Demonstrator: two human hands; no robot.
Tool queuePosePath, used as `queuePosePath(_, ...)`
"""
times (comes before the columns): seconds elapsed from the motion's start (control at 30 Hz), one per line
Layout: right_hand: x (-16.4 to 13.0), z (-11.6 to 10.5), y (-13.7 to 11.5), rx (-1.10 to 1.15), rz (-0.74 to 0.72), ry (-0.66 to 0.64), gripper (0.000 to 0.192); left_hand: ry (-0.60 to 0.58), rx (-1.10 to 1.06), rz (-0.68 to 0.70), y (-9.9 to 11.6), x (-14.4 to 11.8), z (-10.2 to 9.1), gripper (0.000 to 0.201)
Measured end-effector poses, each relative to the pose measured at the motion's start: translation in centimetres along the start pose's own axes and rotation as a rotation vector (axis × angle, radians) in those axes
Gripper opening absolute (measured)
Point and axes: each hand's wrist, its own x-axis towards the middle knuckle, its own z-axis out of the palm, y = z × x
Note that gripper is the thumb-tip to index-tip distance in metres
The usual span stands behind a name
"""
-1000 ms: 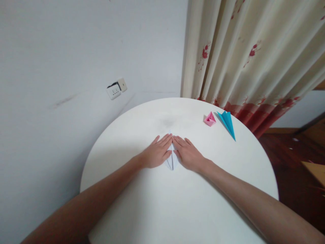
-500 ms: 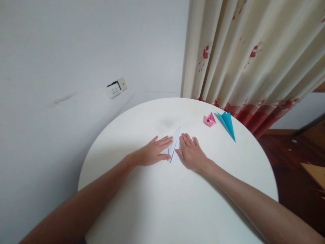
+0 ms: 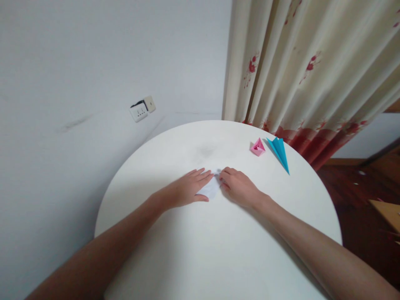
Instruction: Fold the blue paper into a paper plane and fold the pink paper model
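One paper (image 3: 211, 190) seems steadied by the splayed left hand (image 3: 189, 187). Its edge seems pinched by the curled right hand (image 3: 240, 187).

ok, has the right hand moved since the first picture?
Yes, slightly to the right: judged against the wall socket, the right hand now sits farther away. Its fingers, then flatter, are now curled at the white paper.
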Motion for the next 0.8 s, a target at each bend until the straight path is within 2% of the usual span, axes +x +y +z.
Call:
queuePosePath(0.13,-0.1,0.2,0.0,0.020,-0.014,0.024,0.039,-0.023,-0.050,0.054,-1.0,-1.6,-0.7,0.071)
queuePosePath(0.27,-0.2,0.4,0.1,-0.011,-0.094,0.004,0.034,0.004,-0.114,0.062,-1.8,-2.1,-0.7,0.084)
queuePosePath(0.33,-0.3,0.4,0.1,-0.026,-0.103,-0.013,0.036,0.019,-0.121,0.034,-2.1,-1.8,-0.5,0.083)
queuePosePath(0.5,-0.5,0.2,0.0,-0.022,-0.111,-0.029,0.044,0.089,-0.111,-0.007,-2.5,-0.8,0.0,0.053)
queuePosePath(0.6,-0.4,0.2,0.1,0.009,-0.106,-0.003,0.051,0.175,-0.182,-0.056,-2.1,-0.6,-0.6,0.038)
queuePosePath(0.63,-0.3,0.2,0.1,0.028,-0.102,0.016,0.051,0.188,-0.224,-0.084,-1.9,-0.5,-1.0,0.035)
queuePosePath(0.7,-0.1,0.2,0.2,0.086,-0.090,0.060,0.037,0.181,-0.340,-0.144,-1.4,-0.5,-1.7,0.032)
queuePosePath(0.77,0.0,0.1,0.3,0.210,-0.072,0.097,0.022,0.192,-0.480,-0.197,-1.0,-0.5,-2.3,0.037)
queuePosePath(0.8,0.0,0.1,0.5,0.306,-0.053,0.103,0.024,0.204,-0.554,-0.221,-0.9,-0.5,-2.4,0.042)
